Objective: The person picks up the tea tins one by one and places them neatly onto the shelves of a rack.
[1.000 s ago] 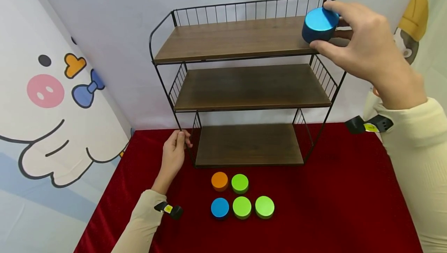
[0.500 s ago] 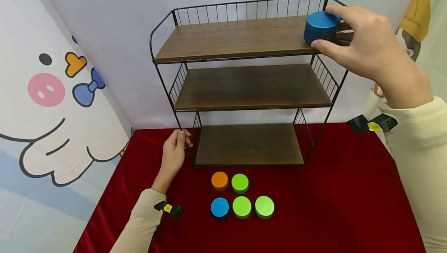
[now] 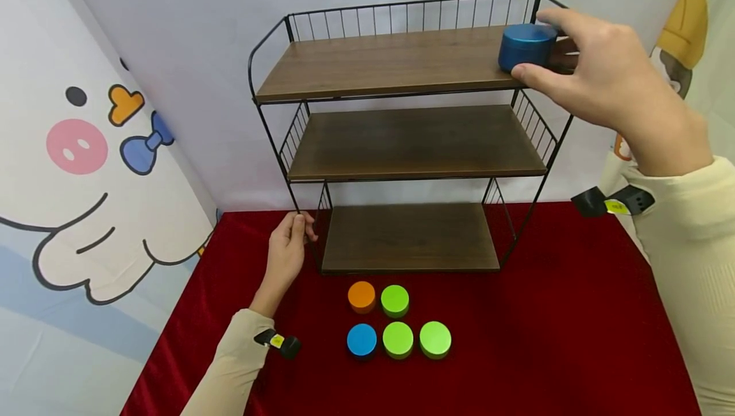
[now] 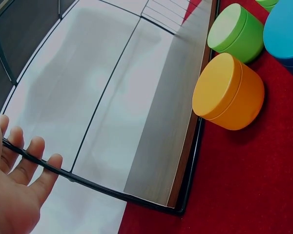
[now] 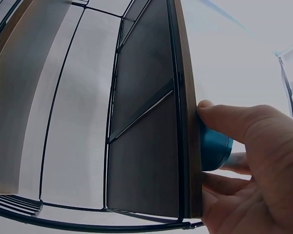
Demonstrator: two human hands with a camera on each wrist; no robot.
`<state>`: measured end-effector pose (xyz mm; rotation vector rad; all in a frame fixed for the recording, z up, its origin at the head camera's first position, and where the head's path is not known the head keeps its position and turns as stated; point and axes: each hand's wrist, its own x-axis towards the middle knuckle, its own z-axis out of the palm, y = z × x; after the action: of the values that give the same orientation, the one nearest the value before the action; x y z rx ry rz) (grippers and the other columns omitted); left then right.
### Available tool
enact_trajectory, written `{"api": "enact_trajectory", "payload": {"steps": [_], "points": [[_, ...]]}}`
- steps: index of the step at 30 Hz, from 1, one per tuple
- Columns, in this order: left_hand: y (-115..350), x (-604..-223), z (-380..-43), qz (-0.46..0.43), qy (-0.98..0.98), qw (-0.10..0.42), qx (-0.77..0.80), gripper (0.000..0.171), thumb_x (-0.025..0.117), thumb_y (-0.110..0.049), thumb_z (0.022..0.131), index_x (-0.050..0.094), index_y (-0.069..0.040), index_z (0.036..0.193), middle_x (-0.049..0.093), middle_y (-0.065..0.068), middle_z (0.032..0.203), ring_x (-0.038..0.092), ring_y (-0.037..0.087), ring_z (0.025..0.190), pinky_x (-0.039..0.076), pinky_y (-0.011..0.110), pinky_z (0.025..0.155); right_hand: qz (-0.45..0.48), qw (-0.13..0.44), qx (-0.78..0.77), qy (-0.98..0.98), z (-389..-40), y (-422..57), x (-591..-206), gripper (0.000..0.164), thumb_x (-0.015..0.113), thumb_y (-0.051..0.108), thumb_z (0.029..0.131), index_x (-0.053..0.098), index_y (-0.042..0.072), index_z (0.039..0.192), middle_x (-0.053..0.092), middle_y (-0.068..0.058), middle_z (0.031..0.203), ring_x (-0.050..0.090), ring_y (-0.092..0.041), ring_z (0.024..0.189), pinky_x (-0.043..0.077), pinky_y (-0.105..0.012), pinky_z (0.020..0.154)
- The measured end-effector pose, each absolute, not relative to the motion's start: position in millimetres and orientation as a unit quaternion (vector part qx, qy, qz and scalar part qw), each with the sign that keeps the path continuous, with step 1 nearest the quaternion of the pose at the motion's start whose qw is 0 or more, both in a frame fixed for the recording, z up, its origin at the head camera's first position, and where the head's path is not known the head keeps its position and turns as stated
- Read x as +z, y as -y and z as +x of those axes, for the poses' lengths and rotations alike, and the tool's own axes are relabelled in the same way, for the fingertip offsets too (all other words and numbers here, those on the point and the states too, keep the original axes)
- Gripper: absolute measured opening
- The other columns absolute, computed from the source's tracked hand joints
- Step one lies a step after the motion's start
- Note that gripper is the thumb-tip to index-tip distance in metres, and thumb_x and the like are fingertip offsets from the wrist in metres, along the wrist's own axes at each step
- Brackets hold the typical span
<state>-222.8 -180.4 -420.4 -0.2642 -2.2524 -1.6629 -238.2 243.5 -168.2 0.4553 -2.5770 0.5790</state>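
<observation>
A blue round lidded tin [image 3: 525, 49] sits upright at the right end of the top shelf of a three-tier rack [image 3: 396, 62]. My right hand [image 3: 608, 71] holds it from the right, the thumb low at its front and the other fingers behind. In the right wrist view, the shelf board partly hides the blue tin [image 5: 215, 148], and the thumb lies right at the board's edge. My left hand [image 3: 287, 247] grips the rack's left side wire; the left wrist view shows the fingers of this hand [image 4: 19, 190] hooked around the black wire [image 4: 102, 187].
Before the rack, on red cloth [image 3: 545, 339], stand an orange tin [image 3: 362, 297], a second blue tin [image 3: 362, 341] and several green tins [image 3: 398, 339]. A black wire railing [image 3: 413, 15] borders the top shelf. A pale curtain hangs behind, with a cartoon print [image 3: 74, 148] at left.
The blue tin has come down slightly and levelled from a tilt toward the camera, with the right hand still around it. The left hand stays on the rack's wire.
</observation>
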Motion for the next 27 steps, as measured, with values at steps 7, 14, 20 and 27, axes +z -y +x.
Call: {"api": "enact_trajectory", "payload": {"steps": [7, 14, 20, 27], "points": [[180.1, -419.3, -222.7, -0.088, 0.793, 0.165, -0.579, 0.032, 0.039, -0.013, 0.113, 0.061, 0.009, 0.105, 0.058, 0.033, 0.090, 0.065, 0.048, 0.087, 0.061, 0.048, 0.082, 0.182, 0.261, 0.227, 0.920, -232.8, -242.5, -173.8, 0.071, 0.071, 0.024, 0.099, 0.036, 0.012, 0.160, 0.047, -0.021, 0.154, 0.059, -0.047, 0.129, 0.047, -0.043, 0.106], [179.9, -417.3, -221.3, -0.083, 0.794, 0.160, -0.581, 0.031, 0.040, -0.014, 0.113, 0.061, 0.008, 0.105, 0.057, 0.033, 0.090, 0.065, 0.048, 0.087, 0.062, 0.047, 0.082, 0.218, 0.351, 0.252, 0.875, -214.4, -239.9, -180.7, 0.069, 0.075, 0.007, 0.093, 0.045, 0.008, 0.155, 0.043, -0.012, 0.159, 0.049, -0.030, 0.143, 0.040, -0.019, 0.112], [179.8, -417.3, -221.1, -0.085, 0.791, 0.159, -0.585, 0.031, 0.040, -0.014, 0.113, 0.061, 0.008, 0.105, 0.058, 0.033, 0.090, 0.064, 0.048, 0.087, 0.062, 0.045, 0.081, 0.242, 0.468, 0.231, 0.818, -193.6, -235.9, -190.5, 0.057, 0.075, 0.023, 0.093, 0.058, 0.000, 0.142, 0.053, -0.017, 0.151, 0.051, -0.033, 0.139, 0.038, -0.016, 0.114], [180.5, -418.7, -222.3, -0.086, 0.788, 0.160, -0.588, 0.032, 0.040, -0.013, 0.113, 0.060, 0.010, 0.106, 0.058, 0.032, 0.089, 0.064, 0.047, 0.086, 0.062, 0.041, 0.080, 0.265, 0.530, 0.278, 0.756, -172.8, -221.9, -211.4, 0.060, 0.069, 0.044, 0.093, 0.066, -0.005, 0.128, 0.063, -0.023, 0.136, 0.055, -0.041, 0.132, 0.043, -0.034, 0.117]]}}
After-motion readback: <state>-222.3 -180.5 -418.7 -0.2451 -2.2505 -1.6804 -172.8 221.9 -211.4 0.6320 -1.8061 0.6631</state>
